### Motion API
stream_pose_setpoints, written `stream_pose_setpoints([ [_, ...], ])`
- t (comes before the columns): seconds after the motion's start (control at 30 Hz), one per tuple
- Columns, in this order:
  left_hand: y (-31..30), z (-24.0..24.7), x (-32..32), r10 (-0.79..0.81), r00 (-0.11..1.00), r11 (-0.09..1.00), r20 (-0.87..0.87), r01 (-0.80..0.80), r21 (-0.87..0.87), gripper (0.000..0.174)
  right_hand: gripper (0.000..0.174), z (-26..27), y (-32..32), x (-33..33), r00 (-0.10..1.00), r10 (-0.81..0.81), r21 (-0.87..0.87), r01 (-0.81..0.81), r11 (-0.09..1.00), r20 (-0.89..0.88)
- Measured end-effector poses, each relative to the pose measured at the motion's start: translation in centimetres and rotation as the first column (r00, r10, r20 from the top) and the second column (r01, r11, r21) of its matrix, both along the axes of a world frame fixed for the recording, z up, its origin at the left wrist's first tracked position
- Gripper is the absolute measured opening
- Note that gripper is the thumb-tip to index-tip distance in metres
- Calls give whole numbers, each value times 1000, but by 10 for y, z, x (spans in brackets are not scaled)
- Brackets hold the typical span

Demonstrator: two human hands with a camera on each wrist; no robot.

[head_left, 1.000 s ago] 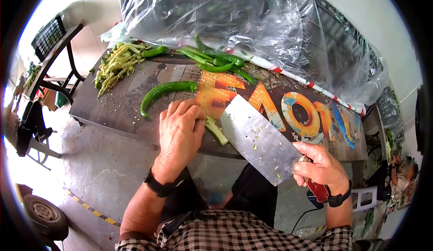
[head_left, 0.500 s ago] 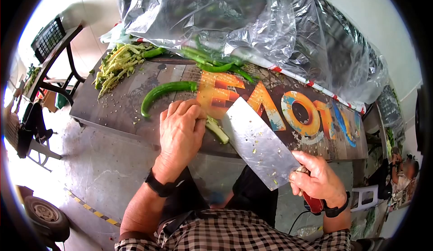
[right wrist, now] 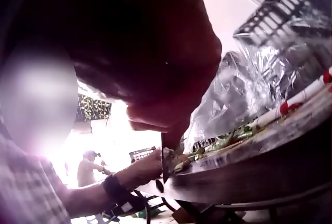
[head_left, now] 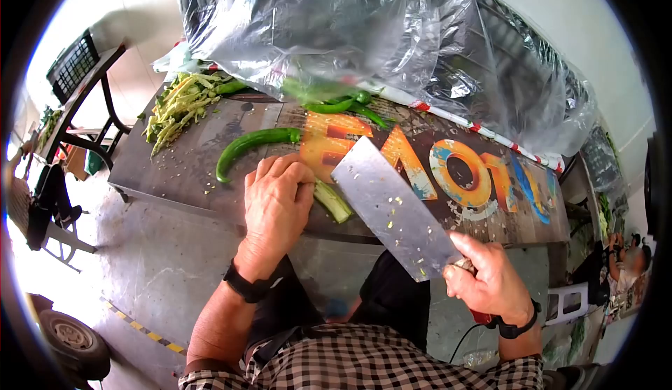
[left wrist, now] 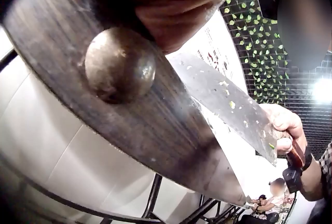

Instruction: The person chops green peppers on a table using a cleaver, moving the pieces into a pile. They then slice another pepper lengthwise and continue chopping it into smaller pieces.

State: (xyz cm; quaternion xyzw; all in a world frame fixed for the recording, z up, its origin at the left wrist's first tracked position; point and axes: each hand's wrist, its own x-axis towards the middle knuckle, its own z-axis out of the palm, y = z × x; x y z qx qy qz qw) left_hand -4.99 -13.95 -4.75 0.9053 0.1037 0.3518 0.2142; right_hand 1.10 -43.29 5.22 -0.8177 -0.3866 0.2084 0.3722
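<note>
My left hand [head_left: 276, 197] rests at the table's near edge, its curled fingertips holding a pale green cut length of vegetable [head_left: 332, 202] whose end sticks out to the right. In my right hand [head_left: 490, 274] is the handle of a broad cleaver [head_left: 395, 208], its blade slanting up and left toward that piece. Bits of green cling to the blade, seen also in the left wrist view [left wrist: 228, 91]. Just beyond my left hand lies a curved green pepper [head_left: 255, 140]. More green peppers [head_left: 336, 104] lie farther back, partly behind the plastic sheet.
A heap of pale green strips [head_left: 180, 106] sits at the table's back left. Clear plastic sheeting [head_left: 336, 26] hangs along the back, above a red-and-white pole [head_left: 455, 117]. The table [head_left: 161, 159] bears large printed letters. Another person [head_left: 626, 271] is at far right.
The cleaver's blade has drifted slightly left, with the right hand a little lower on the handle side. The plastic sheet now hangs lower over the back peppers. My left hand stays in place.
</note>
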Motion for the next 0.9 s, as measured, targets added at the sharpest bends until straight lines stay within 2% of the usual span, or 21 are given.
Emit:
stream_pose_setpoints([
  [0.13, 2, -3, 0, 2, 1000, 1000, 15, -2, 3, 8, 42, -4, 2, -6, 952, 142, -25, -140, 990, 270],
  [0.43, 2, -2, -1, -4, 1000, 999, -4, 3, -44, 8, 41, -1, 11, -10, 916, 180, -57, -171, 984, 357],
  [0.63, 2, -1, -1, -1, 1000, 999, 2, 1, -45, 8, 42, 6, 8, -11, 956, 161, -117, -136, 984, 244],
  [0.73, 2, -3, 0, 3, 1000, 999, 8, -3, -43, 8, 42, 8, 8, -12, 928, 182, -71, -168, 983, 326],
  [0.9, 1, -2, 0, 9, 1000, 1000, 17, -8, -21, 6, 43, 6, 9, -13, 930, 193, -102, -169, 980, 313],
])
